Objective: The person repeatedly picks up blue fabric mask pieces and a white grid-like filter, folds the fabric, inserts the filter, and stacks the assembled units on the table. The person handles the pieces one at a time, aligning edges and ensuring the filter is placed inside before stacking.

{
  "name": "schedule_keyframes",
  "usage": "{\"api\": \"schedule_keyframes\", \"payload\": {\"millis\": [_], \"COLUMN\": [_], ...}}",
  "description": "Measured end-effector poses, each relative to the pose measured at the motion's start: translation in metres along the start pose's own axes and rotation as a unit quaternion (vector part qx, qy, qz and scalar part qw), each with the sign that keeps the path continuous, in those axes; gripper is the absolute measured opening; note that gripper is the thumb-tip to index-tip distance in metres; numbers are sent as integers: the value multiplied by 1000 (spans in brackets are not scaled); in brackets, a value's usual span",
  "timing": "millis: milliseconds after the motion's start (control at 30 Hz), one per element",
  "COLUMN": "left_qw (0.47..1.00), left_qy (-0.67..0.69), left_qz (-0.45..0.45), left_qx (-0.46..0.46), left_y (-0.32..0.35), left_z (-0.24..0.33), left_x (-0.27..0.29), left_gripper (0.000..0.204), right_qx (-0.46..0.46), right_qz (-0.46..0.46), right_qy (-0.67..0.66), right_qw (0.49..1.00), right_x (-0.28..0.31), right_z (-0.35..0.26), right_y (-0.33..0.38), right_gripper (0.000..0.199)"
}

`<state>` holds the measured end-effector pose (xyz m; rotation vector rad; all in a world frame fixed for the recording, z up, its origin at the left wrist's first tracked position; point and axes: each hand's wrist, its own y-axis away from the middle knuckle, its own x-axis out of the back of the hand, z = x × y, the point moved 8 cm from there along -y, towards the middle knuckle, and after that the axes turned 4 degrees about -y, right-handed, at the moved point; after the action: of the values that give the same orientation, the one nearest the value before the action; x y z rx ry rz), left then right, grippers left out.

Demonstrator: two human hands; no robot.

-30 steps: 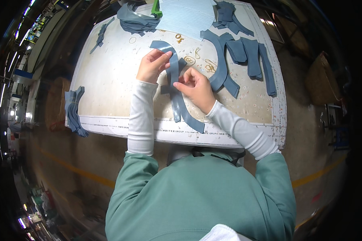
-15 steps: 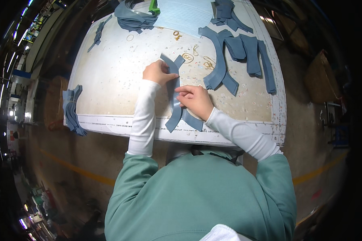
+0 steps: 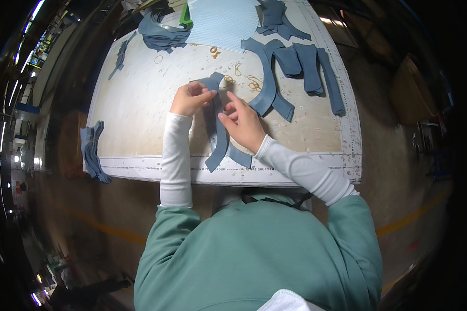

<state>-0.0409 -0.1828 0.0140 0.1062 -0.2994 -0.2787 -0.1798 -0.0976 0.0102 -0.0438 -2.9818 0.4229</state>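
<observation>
Two blue curved strips [image 3: 220, 147], cut from a leather-like sheet, lie crossed in front of me, their lower ends spread apart over the table's near border. My left hand [image 3: 191, 99] is closed on the strips near their upper end, with thumb and forefinger pinched together. To the right, my right hand [image 3: 242, 124] is held beside the strips, fingers apart and holding nothing that I can see. Loose rubber bands [image 3: 254, 83] lie just beyond the right hand. Another crossed pile of blue curved strips [image 3: 267, 88] rests to its right.
Stacked blue pieces [image 3: 308, 67] lie at the right, with more blue piles [image 3: 163, 36] along the far side. A bundle of blue strips [image 3: 92, 150] overhangs the table's left edge. A pale blue sheet [image 3: 223, 23] and a green object [image 3: 186, 16] are at the back.
My left hand has shifted slightly left and now pinches near the strips' top. My right hand has moved up and off the strips, its fingers spreading. The whole view has shifted a little.
</observation>
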Motion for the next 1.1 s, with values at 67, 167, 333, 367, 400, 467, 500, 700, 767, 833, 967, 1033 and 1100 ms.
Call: {"api": "schedule_keyframes", "payload": {"millis": [67, 167, 333, 367, 400, 467, 500, 700, 767, 833, 967, 1033, 1100], "left_qw": [1000, 999, 996, 995, 996, 994, 995, 994, 997, 998, 962, 957, 955], "left_qy": [2, -25, -1, 1, 2, 27, 1, 29, -12, -67, -268, -289, -265], "left_qz": [-20, -30, -21, -17, -23, -59, -70, -108, -73, -22, 36, -26, -133], "left_qx": [-7, -35, -91, -94, -85, -92, -64, 14, 30, -3, -39, -30, 7], "left_y": [3, 0, -39, -52, -67, -95, -111, -171, -176, -173, -149, -133, -114], "left_z": [14, 42, 87, 92, 93, 95, 89, 42, 31, 33, 37, 28, 10], "left_x": [-8, -19, -27, -30, -36, -52, -61, -106, -108, -105, -88, -87, -95], "left_gripper": [18, 13, 21, 23, 24, 18, 18, 19, 18, 17, 31, 35, 37], "right_qx": [61, -9, -38, -46, -26, -23, -26, -105, -115, -103, -103, -106, -87], "right_qz": [-12, -63, -61, -67, -37, -5, 4, 86, 97, 92, 99, 106, 111], "right_qy": [72, -21, -193, -251, -261, -216, -169, -83, -22, 8, -5, 12, 62], "right_qw": [995, 998, 978, 965, 964, 976, 985, 987, 988, 990, 990, 989, 988], "right_x": [2, 9, 46, 54, 65, 85, 91, 116, 121, 122, 123, 124, 126], "right_z": [-13, -8, -15, -16, -18, -12, -7, 39, 45, 45, 43, 43, 40], "right_y": [-7, -15, -30, -31, -36, -44, -49, -55, -54, -53, -52, -52, -54], "right_gripper": [25, 35, 42, 41, 38, 39, 40, 36, 33, 34, 33, 33, 32]}}
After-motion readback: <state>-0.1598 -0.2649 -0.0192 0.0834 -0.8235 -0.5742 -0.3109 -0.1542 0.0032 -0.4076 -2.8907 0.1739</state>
